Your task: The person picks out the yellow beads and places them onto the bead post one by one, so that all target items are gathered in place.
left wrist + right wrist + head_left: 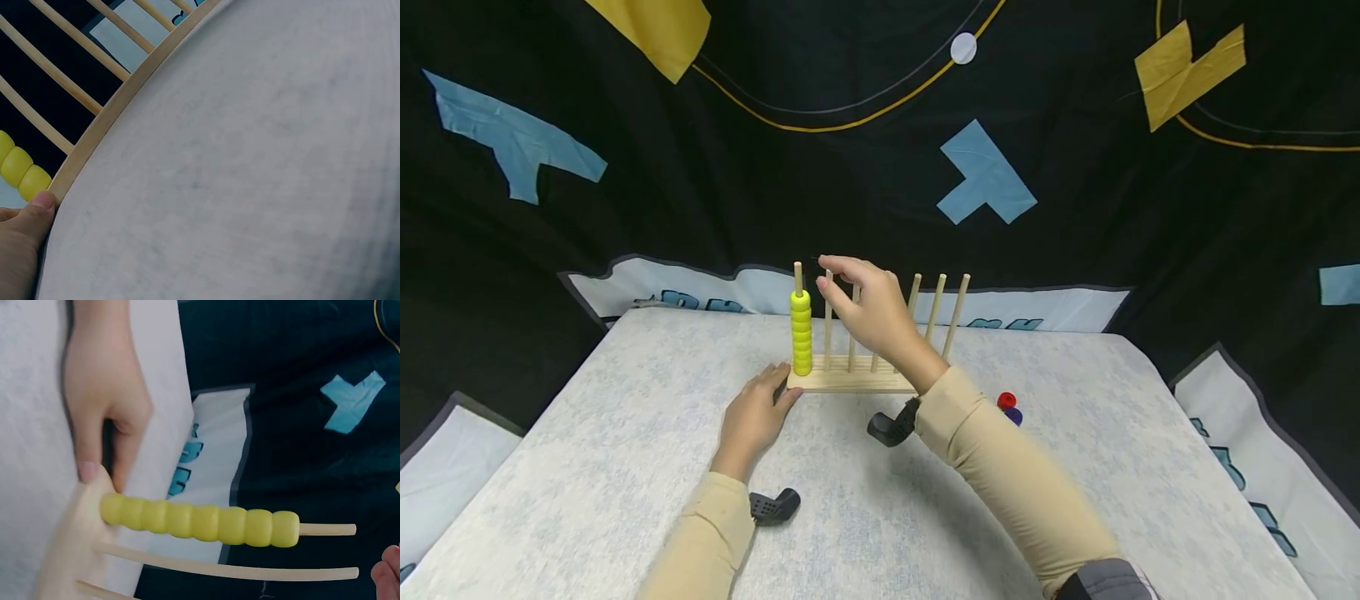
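Note:
A wooden peg rack stands on the table, with several upright pegs along its base. Yellow beads are stacked on the leftmost peg, whose bare tip shows above them. My left hand grips the left end of the base, its thumb on the front edge and fingers behind. Above the rack, my right hand holds nothing; thumb and fingers are spread apart near the top of the second peg. The pegs right of the beads carry none. In the right wrist view only fingertips of it show.
A red bead and a dark blue one lie on the pale table, right of the rack beside my right sleeve. Behind the table hangs a black cloth with blue and yellow shapes. Each wrist wears a black camera mount.

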Available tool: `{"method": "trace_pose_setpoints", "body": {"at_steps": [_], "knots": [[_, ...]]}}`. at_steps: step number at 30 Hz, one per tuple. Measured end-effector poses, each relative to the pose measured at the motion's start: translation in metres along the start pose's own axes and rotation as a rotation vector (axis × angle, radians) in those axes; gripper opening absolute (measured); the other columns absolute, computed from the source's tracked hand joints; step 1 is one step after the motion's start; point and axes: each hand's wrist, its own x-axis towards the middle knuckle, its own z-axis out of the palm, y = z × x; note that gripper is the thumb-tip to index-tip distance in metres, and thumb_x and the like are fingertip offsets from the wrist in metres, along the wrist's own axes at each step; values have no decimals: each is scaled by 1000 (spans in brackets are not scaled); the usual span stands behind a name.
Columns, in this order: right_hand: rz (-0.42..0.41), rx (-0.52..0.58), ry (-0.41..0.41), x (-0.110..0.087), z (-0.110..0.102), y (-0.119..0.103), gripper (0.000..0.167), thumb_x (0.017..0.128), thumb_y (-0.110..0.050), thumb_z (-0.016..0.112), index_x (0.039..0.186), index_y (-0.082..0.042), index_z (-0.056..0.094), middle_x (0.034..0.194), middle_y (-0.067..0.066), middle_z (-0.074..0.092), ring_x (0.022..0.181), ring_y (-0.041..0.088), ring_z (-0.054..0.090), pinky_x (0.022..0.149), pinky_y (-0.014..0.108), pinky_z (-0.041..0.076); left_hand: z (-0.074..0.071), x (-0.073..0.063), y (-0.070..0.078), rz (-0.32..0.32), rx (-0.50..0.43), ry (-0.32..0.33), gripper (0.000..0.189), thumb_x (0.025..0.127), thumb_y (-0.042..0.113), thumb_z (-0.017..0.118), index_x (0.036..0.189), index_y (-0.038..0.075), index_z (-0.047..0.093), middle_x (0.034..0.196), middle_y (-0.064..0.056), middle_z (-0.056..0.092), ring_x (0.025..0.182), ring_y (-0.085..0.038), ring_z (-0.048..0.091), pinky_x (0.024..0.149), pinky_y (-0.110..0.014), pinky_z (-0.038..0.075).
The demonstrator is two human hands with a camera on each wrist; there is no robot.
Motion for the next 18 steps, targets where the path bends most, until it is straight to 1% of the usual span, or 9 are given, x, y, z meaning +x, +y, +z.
{"method": "trace_pose_setpoints", "body": {"at_steps": [4, 8, 10, 14, 18], "knots": [[-39, 14, 2, -22, 4, 2, 33, 101, -21, 60, 131, -9, 64, 134, 5, 66, 124, 16, 61, 103, 24, 51, -3, 1, -5, -7, 3, -2, 60, 101, 42, 55, 150, 10, 43, 156, -16, 41, 145, -38, 38, 114, -64, 34], [-44, 18, -24, -45, 9, 3, 34, 101, -23, 60, 131, -10, 64, 132, 5, 67, 123, 17, 62, 103, 29, 53, -8, 0, -11, -3, 3, -2, 60, 101, 41, 55, 150, 10, 43, 156, -16, 41, 145, -37, 37, 114, -64, 33], [-31, 9, -43, -58, 10, 4, 35, 101, -25, 60, 133, -10, 63, 134, 4, 66, 124, 17, 62, 104, 32, 52, -9, 0, -14, 2, 5, -5, 59, 101, 41, 55, 150, 9, 43, 156, -16, 41, 146, -37, 37, 114, -64, 33], [3, -17, -96, -79, 9, 8, 38, 101, -27, 60, 135, -12, 61, 138, 3, 63, 130, 18, 57, 110, 37, 48, -9, -3, -16, 9, 9, -5, 59, 102, 40, 54, 149, 7, 44, 156, -18, 41, 145, -39, 37, 114, -63, 33], [74, -79, -140, -96, 4, 14, 41, 101, -32, 59, 139, -15, 58, 143, 0, 59, 136, 18, 52, 115, 42, 43, -8, -5, -17, 37, 22, 33, 59, 101, 38, 56, 147, 2, 46, 153, -21, 43, 144, -41, 38, 116, -62, 32]]}}
